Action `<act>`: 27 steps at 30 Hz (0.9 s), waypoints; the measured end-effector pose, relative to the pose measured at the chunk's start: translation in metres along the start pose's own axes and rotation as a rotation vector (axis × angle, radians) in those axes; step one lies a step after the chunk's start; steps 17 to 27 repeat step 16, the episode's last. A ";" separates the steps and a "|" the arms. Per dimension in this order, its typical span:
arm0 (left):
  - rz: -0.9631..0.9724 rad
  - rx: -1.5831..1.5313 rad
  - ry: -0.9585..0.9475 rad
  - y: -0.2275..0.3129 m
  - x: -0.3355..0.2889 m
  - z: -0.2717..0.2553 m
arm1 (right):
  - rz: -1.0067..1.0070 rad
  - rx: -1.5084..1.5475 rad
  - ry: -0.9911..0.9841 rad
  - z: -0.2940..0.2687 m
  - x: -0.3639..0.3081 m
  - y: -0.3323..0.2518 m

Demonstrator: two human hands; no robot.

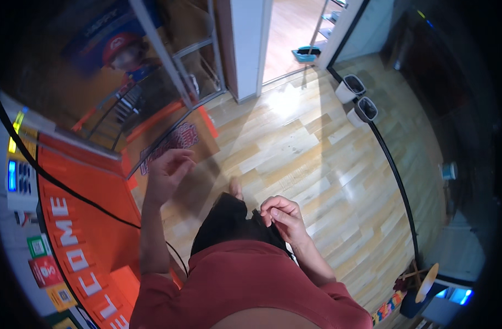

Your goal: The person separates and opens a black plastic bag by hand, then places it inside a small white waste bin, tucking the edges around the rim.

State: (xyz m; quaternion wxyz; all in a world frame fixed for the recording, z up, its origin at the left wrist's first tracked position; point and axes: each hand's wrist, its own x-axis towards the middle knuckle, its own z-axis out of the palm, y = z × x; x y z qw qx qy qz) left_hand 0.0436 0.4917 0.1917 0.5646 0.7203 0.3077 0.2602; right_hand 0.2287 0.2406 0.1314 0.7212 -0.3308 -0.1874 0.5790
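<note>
My left hand (171, 169) is raised at the left, its fingers loosely bent and the thumb apart from them. No object shows in it. Below it in the picture lies an orange-brown mat (207, 143) with a colourful printed patch. Just in front of my dark trousers (221, 225), my right hand (284, 215) hangs with half-curled fingers; I see nothing held there either. One bare foot (236, 188) shows on the wooden floor (295, 159).
An orange counter (92, 236) with white raised letters and a keypad device (21, 178) runs along the left. Two small bins (351, 88) stand by the right glass wall. Ahead, a doorway leads to a teal dustpan (306, 54). A black cable (75, 194) crosses the left side.
</note>
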 end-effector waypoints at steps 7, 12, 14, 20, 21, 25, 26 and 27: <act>-0.075 -0.071 -0.278 -0.043 0.173 0.107 | -0.099 -0.056 0.369 -0.092 0.072 -0.072; -0.265 -0.326 -0.278 -0.043 0.281 0.191 | -0.003 -0.081 0.699 -0.153 0.148 -0.153; -0.263 -0.253 -0.370 -0.052 0.324 0.221 | -0.027 -0.061 0.720 -0.180 0.169 -0.176; -0.321 -0.242 -0.435 -0.055 0.362 0.250 | -0.109 -0.004 0.744 -0.203 0.191 -0.202; -0.321 -0.242 -0.435 -0.055 0.362 0.250 | -0.109 -0.004 0.744 -0.203 0.191 -0.202; -0.321 -0.242 -0.435 -0.055 0.362 0.250 | -0.109 -0.004 0.744 -0.203 0.191 -0.202; -0.321 -0.242 -0.435 -0.055 0.362 0.250 | -0.109 -0.004 0.744 -0.203 0.191 -0.202; -0.321 -0.242 -0.435 -0.055 0.362 0.250 | -0.109 -0.004 0.744 -0.203 0.191 -0.202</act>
